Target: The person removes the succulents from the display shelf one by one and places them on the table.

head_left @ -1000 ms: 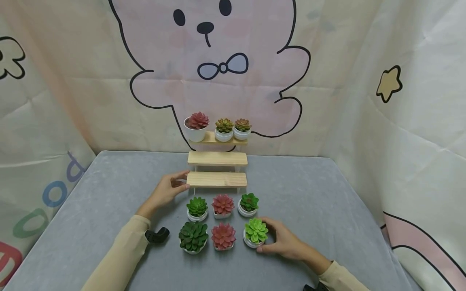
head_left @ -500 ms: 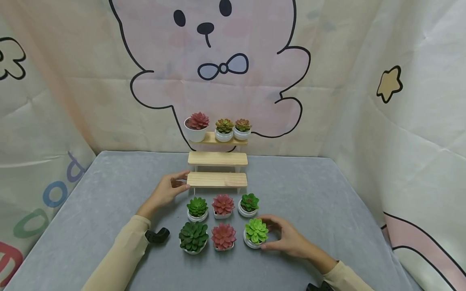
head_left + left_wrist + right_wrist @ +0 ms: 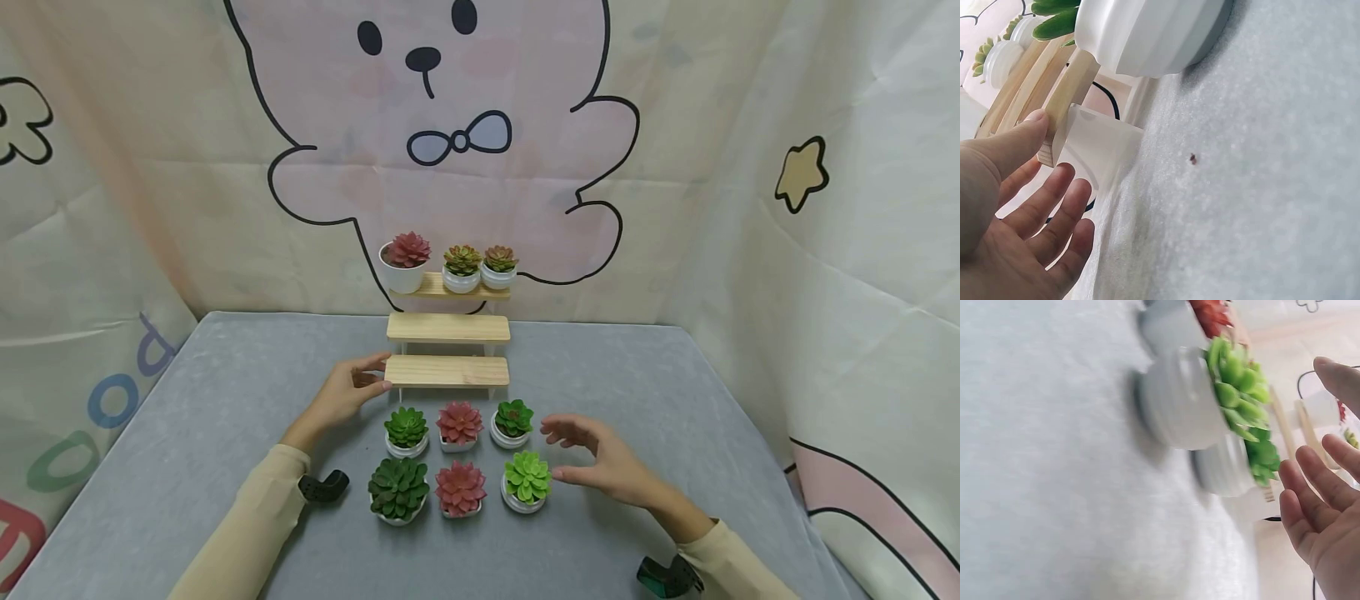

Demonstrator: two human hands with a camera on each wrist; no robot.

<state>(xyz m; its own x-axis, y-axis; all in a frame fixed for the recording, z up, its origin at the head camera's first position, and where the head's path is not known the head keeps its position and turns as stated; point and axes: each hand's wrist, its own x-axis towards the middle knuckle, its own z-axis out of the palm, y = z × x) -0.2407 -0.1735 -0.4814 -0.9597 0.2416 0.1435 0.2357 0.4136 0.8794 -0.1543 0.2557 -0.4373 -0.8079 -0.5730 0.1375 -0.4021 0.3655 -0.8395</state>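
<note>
A three-tier wooden display stand (image 3: 447, 372) stands at the back of the table. My left hand (image 3: 347, 392) holds the left end of its lowest board, thumb on the wood and index finger partly hidden behind it; the other fingers (image 3: 1067, 219) are spread loosely. My right hand (image 3: 600, 457) is apart from the pots, fingers loosely bent around nothing. Nearest to it are a bright green potted succulent (image 3: 527, 478) and a darker green potted succulent (image 3: 513, 419). Both sit upright in white pots on the table.
Two red potted succulents (image 3: 461, 488) form the middle column, with a green succulent (image 3: 406, 427) and a large dark green succulent (image 3: 398, 490) to the left. The top tier (image 3: 431, 285) bears three potted succulents. A printed cloth (image 3: 675, 250) hangs behind the grey-covered table (image 3: 600, 375).
My right hand has let go of the bright green succulent's pot and moved right and slightly farther back. The left hand stays at the stand. The pots have not moved.
</note>
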